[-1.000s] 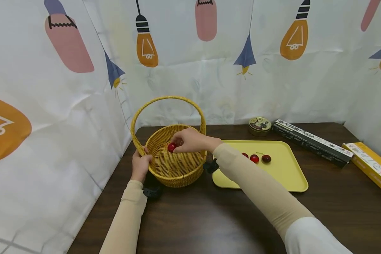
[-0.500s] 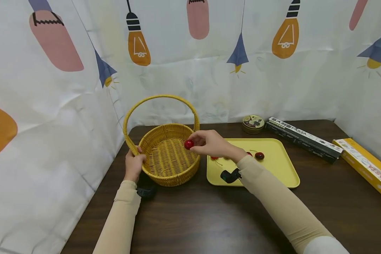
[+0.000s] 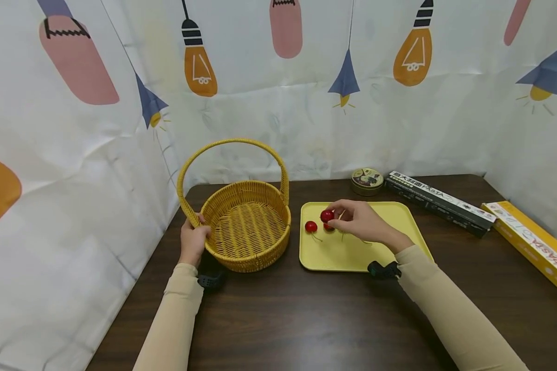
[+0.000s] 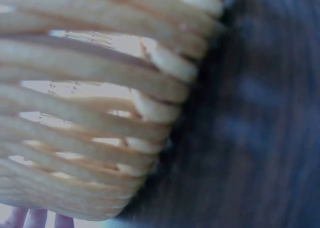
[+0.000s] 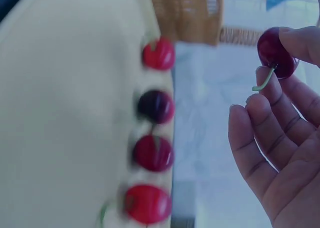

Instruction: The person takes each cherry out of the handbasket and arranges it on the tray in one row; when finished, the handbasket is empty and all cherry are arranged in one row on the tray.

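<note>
My right hand pinches a dark red cherry between thumb and fingers, over the left part of the yellow tray. Its short green stem shows in the right wrist view, below the cherry. Several more cherries lie in a row on the tray, among them a bright red one at the left; the hand hides others in the head view. On the left, my left hand grips the yellow wicker basket at its rim, by the foot of the tall handle. The basket's weave fills much of the left wrist view.
Behind the tray stands a round tin. A black pasta box lies slantwise to its right, and a yellow pasta box is at the table's right side. A printed white curtain hangs behind the dark wooden table.
My right hand has carried the cherry rightward, from over the basket to over the tray. The left hand keeps its grip on the basket. The head view has shifted slightly.
</note>
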Motion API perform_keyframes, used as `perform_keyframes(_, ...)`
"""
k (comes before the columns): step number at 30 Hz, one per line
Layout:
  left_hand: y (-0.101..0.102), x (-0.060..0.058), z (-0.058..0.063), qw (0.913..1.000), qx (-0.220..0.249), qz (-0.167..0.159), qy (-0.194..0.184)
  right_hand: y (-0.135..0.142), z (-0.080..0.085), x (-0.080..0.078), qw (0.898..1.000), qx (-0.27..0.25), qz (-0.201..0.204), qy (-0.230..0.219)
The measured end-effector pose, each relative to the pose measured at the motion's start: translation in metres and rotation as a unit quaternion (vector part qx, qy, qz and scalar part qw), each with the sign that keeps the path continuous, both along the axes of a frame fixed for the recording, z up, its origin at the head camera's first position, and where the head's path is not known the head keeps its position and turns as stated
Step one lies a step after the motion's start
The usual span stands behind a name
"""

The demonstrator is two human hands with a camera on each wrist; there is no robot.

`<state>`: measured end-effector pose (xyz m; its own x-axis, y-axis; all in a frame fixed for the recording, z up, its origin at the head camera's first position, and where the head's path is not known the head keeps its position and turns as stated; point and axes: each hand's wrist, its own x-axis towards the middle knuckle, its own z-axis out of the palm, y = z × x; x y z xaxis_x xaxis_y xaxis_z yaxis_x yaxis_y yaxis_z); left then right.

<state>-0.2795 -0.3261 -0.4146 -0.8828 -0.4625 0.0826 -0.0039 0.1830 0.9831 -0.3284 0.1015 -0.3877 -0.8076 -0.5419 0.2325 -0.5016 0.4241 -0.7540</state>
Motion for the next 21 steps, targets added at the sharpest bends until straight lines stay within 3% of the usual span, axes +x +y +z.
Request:
perform_keyframes(14,0.0,0.005,0.001,1.0,-0.006,-0.003,0.006,0.084,-0.02,-0.009,0.991,0.063,-0.121,0.01)
perform_keyframes(21,0.001,0.006,0.003,0.9999,-0.013,-0.004,0.003,0.112,-0.026,-0.012,0.983,0.097,-0.153,0.007)
